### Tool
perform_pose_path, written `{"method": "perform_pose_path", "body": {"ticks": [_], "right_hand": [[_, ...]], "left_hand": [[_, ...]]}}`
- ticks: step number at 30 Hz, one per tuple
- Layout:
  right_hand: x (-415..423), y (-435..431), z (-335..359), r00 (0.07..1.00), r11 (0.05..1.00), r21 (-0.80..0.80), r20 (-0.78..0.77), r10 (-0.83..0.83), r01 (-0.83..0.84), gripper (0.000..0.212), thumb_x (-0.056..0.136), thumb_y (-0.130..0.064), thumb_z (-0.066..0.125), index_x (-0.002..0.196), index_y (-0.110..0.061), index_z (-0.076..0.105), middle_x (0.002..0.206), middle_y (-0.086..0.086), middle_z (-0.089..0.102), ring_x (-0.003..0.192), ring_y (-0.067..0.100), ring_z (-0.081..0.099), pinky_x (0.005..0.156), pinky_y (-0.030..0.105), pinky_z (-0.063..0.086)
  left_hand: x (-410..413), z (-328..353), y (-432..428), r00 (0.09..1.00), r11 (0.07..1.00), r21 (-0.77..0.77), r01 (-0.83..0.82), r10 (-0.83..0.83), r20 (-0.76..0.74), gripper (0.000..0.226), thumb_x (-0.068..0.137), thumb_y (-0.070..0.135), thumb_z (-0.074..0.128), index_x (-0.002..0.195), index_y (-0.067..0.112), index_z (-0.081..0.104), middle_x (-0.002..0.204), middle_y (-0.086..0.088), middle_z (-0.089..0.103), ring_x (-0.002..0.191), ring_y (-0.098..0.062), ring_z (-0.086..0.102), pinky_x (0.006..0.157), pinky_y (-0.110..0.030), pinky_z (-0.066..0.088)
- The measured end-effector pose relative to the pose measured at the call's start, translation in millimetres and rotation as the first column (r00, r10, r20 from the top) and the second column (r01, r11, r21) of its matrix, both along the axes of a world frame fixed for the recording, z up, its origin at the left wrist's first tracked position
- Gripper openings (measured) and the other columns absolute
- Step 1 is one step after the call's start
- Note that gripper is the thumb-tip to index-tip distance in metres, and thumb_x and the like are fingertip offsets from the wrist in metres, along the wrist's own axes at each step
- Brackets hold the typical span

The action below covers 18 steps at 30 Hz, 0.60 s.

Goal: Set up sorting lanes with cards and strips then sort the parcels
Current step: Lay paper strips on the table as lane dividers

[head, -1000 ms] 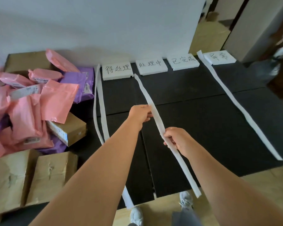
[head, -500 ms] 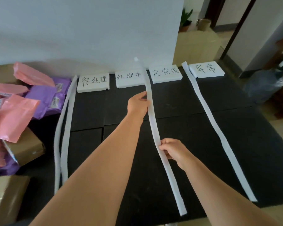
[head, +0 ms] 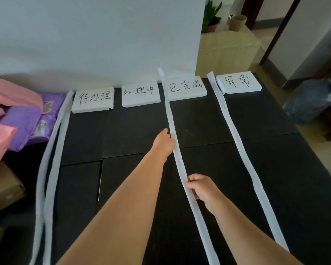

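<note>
Left hand [head: 163, 141] pinches white strip [head: 179, 161] far up; right hand [head: 202, 188] grips same strip nearer. Word cards [head: 186, 87] beyond both hands.

- Only one view covers the scene. It is worn on the person's head and looks forward and down over the black mat [head: 199, 121].
- It faces the white wall [head: 94, 35], which fills the upper left of the frame. The row of cards [head: 93, 99] runs below it.
- Both forearms enter from the bottom edge. The left hand [head: 163, 140] and right hand [head: 203, 190] hold the middle strip [head: 170, 115] near frame centre, close to the lens.
- The wide angle takes in parcels [head: 23, 119] at the left edge and a doorway [head: 266, 25] at upper right.
</note>
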State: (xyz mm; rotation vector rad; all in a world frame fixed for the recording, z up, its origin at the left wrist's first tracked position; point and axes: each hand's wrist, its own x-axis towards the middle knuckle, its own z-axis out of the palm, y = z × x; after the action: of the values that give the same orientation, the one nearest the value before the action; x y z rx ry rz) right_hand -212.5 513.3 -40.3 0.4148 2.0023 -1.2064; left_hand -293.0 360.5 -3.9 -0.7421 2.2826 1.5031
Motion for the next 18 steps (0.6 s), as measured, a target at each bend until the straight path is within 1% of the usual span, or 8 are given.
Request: {"method": "perform_pose_path", "body": {"ticks": [2, 3, 5, 8, 14, 16, 17, 18], "right_hand": [[-2, -3, -10, 1.0, 1.0, 0.026, 0.015, -0.006, 0.006, 0.021, 0.098, -0.013, 0.058, 0.119, -0.018, 0.062, 0.105, 0.002, 0.064, 0.093, 0.014, 0.063, 0.069, 0.023, 0.05], [-3, -5, -14, 1.0, 0.999, 0.034, 0.02, -0.017, 0.017, 0.023, 0.098, -0.013, 0.058, 0.12, -0.019, 0.061, 0.104, 0.001, 0.064, 0.092, 0.013, 0.063, 0.066, 0.022, 0.049], [-3, -10, -22, 0.999, 0.999, 0.032, 0.034, -0.042, 0.041, 0.025, 0.097, -0.014, 0.059, 0.121, -0.021, 0.061, 0.104, 0.0, 0.064, 0.091, 0.013, 0.064, 0.063, 0.021, 0.048], [-1, -13, -32, 0.997, 0.998, 0.032, 0.053, -0.059, 0.058, 0.027, 0.097, -0.013, 0.06, 0.122, -0.022, 0.061, 0.105, -0.001, 0.065, 0.091, 0.013, 0.065, 0.062, 0.022, 0.049], [5, -16, -42, 0.999, 0.995, 0.093, 0.018, -0.028, 0.027, 0.027, 0.098, -0.012, 0.058, 0.123, -0.021, 0.061, 0.104, 0.0, 0.064, 0.089, 0.013, 0.067, 0.061, 0.021, 0.052], [6, -18, -43, 0.999, 0.989, 0.15, -0.024, 0.023, -0.019, 0.029, 0.098, -0.012, 0.057, 0.125, -0.021, 0.059, 0.103, -0.003, 0.062, 0.086, 0.012, 0.065, 0.064, 0.021, 0.053], [7, -18, -44, 0.998, 0.983, 0.178, -0.046, 0.044, -0.035, 0.03, 0.098, -0.012, 0.057, 0.127, -0.021, 0.059, 0.104, -0.004, 0.061, 0.084, 0.011, 0.064, 0.067, 0.022, 0.054], [7, -19, -44, 0.995, 0.976, 0.209, -0.069, 0.067, -0.051, 0.031, 0.098, -0.012, 0.056, 0.128, -0.021, 0.058, 0.108, -0.004, 0.061, 0.083, 0.01, 0.063, 0.068, 0.022, 0.054]], "left_hand": [[7, -11, -3, 0.998, 0.999, 0.002, 0.047, -0.047, 0.037, 0.048, 0.099, 0.001, 0.044, 0.147, 0.006, 0.04, 0.144, -0.019, 0.051, 0.13, -0.035, 0.051, 0.108, -0.046, 0.044], [10, -16, -4, 0.995, 0.997, 0.01, 0.075, -0.075, 0.062, 0.047, 0.099, 0.002, 0.044, 0.146, 0.007, 0.041, 0.144, -0.018, 0.051, 0.131, -0.035, 0.051, 0.108, -0.046, 0.043], [17, -24, -4, 0.986, 0.993, 0.016, 0.121, -0.122, 0.115, 0.049, 0.102, 0.008, 0.043, 0.15, 0.011, 0.038, 0.15, -0.014, 0.046, 0.134, -0.031, 0.047, 0.111, -0.044, 0.041], [25, -36, -7, 0.973, 0.983, -0.037, 0.177, -0.169, 0.16, 0.049, 0.106, 0.017, 0.04, 0.154, 0.018, 0.032, 0.157, -0.007, 0.035, 0.141, -0.026, 0.038, 0.115, -0.038, 0.032], [43, -50, -11, 0.953, 0.96, -0.097, 0.262, -0.242, 0.184, 0.049, 0.106, 0.016, 0.041, 0.154, 0.02, 0.032, 0.158, -0.003, 0.035, 0.143, -0.022, 0.036, 0.117, -0.04, 0.03], [48, -52, -12, 0.955, 0.963, -0.081, 0.259, -0.242, 0.174, 0.049, 0.105, 0.016, 0.042, 0.153, 0.021, 0.033, 0.157, -0.002, 0.036, 0.14, -0.02, 0.04, 0.114, -0.036, 0.034], [50, -52, -13, 0.955, 0.963, -0.073, 0.261, -0.246, 0.169, 0.05, 0.105, 0.016, 0.042, 0.153, 0.022, 0.033, 0.156, -0.001, 0.038, 0.134, -0.017, 0.045, 0.108, -0.032, 0.038], [52, -52, -14, 0.954, 0.962, -0.064, 0.265, -0.252, 0.164, 0.05, 0.105, 0.015, 0.042, 0.153, 0.022, 0.033, 0.155, -0.001, 0.04, 0.125, -0.012, 0.05, 0.098, -0.025, 0.042]]}}
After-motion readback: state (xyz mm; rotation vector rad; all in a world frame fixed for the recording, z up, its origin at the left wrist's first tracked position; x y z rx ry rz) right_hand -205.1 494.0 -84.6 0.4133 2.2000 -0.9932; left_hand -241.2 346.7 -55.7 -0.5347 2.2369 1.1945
